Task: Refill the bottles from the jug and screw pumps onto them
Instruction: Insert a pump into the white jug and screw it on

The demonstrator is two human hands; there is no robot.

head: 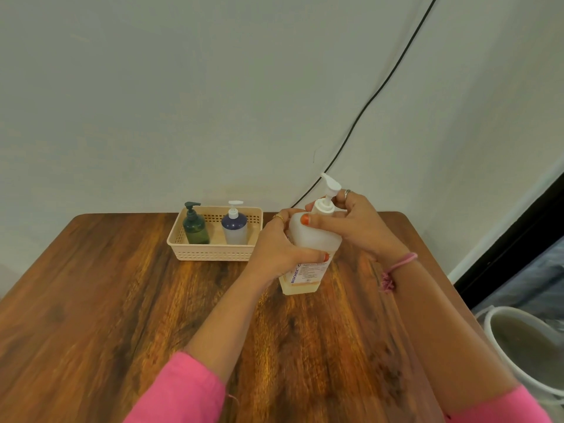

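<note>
A white translucent bottle (311, 239) with a printed label stands on the wooden table (122, 300), a little pale liquid at its bottom. My left hand (276, 251) grips its body from the left. A white pump (328, 193) sits on the bottle's neck, and my right hand (357, 222) holds the pump's collar with fingers and thumb. In a beige basket (210, 254) at the back stand a dark green pump bottle (195, 227) and a frosted bottle with a blue top and white pump (234, 227). No jug is in view.
A black cable (381, 90) runs down the white wall behind the table. A white bucket (525, 349) stands on the floor past the table's right edge. A dark doorway or panel is at the far right.
</note>
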